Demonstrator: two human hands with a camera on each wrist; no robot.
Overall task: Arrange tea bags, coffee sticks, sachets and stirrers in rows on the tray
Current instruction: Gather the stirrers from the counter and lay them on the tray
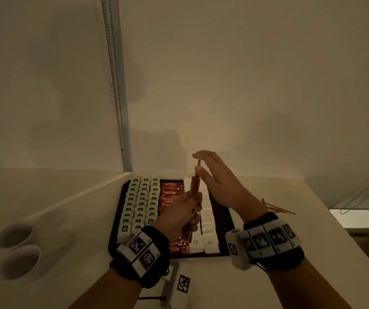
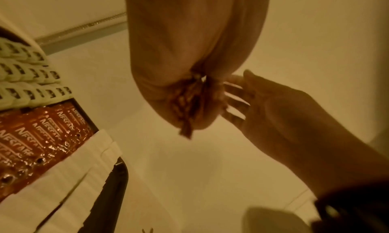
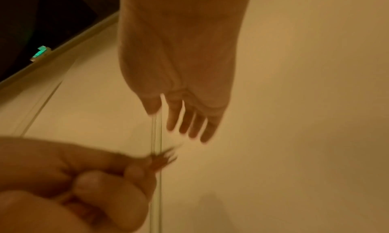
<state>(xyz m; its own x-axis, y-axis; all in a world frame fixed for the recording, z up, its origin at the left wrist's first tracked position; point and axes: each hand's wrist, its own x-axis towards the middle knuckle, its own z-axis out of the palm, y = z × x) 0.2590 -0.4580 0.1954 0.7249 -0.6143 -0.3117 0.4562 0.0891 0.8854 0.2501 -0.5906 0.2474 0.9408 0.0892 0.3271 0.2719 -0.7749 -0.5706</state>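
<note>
Only head view shows loose stirrers (image 1: 278,209) behind right hand (image 1: 221,186)

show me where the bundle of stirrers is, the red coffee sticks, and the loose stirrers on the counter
bundle of stirrers (image 1: 195,186): head view, upper part above the fist.
red coffee sticks (image 1: 170,192): head view, middle of the row.
loose stirrers (image 1: 278,208): head view, mid-length, right of the tray.
</note>
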